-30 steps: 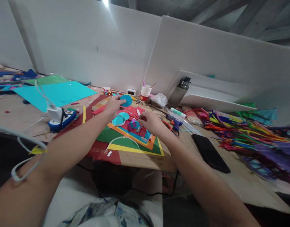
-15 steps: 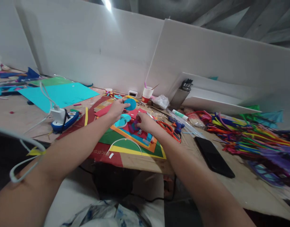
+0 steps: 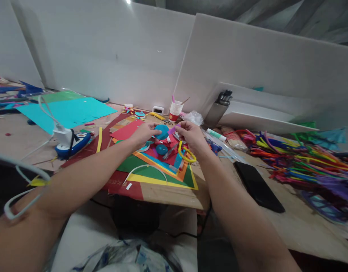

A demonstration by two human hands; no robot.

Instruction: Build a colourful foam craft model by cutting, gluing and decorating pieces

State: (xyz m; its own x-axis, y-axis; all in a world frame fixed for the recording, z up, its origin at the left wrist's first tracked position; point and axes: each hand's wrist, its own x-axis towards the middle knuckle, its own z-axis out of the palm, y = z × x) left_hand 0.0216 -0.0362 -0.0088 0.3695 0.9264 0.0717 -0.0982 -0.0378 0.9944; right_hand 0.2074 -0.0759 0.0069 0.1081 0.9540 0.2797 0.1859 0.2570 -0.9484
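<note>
My left hand [image 3: 145, 133] pinches a round blue disc [image 3: 162, 130] by its left edge, held above the stacked paper. A small purple piece [image 3: 172, 130] sits between the fingertips of my right hand [image 3: 191, 134], close to the disc's right side. Below the hands, a second, smaller blue round piece [image 3: 161, 150] lies on red paper. Under my right hand is a yellow looped thing [image 3: 187, 154] that I cannot make out fully. Green paper [image 3: 147, 170] with a yellow border lies nearest me, and a thin white curved strip [image 3: 139, 166] rests on it.
A paper cup [image 3: 176, 110] holding sticks stands at the back. Left are a blue boat-shaped power strip [image 3: 73, 146] with a white plug and a turquoise sheet [image 3: 71, 111]. Right are a black phone [image 3: 259, 187], a glue stick [image 3: 216, 135] and many coloured pipe cleaners [image 3: 293, 155].
My right hand has risen from the pile with the purple piece in its fingers. My left hand has brought the disc slightly right, and the two hands are at similar height.
</note>
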